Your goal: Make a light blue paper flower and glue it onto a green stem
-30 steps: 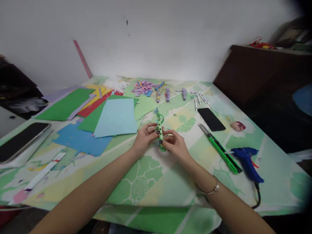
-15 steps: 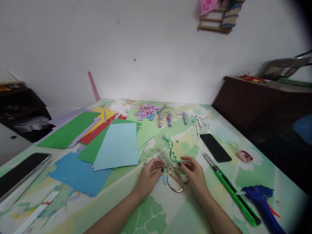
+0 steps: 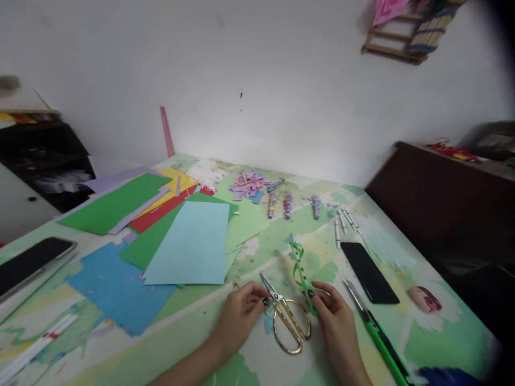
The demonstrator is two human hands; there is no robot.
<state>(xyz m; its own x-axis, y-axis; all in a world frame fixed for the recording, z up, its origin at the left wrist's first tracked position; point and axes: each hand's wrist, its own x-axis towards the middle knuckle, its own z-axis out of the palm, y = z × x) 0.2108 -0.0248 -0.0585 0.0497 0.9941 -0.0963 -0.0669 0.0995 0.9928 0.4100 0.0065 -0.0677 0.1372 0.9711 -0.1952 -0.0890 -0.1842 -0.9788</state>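
My right hand (image 3: 335,316) pinches the near end of a thin pale paper roll (image 3: 301,267) with green dots. A curling green strip (image 3: 296,276) winds about it. Gold-handled scissors (image 3: 287,318) lie on the table between my hands, blades pointing away and to the left. My left hand (image 3: 244,311) is beside their blades, thumb and fingers closed together; whether anything small is between them I cannot make out. Light blue paper scraps (image 3: 268,325) show by the scissors.
Coloured paper sheets (image 3: 193,244) spread on the left, near a phone (image 3: 36,262). Behind lie small paper bits (image 3: 249,185) and decorated purple rolls (image 3: 288,206). To the right are markers (image 3: 337,233), a black phone (image 3: 369,272) and a green cutter (image 3: 382,340) with its blade out.
The view has shifted, so the table's things sit differently in the picture. My right hand and the dotted roll stand farther from the scissors; my left hand stays by the blades.
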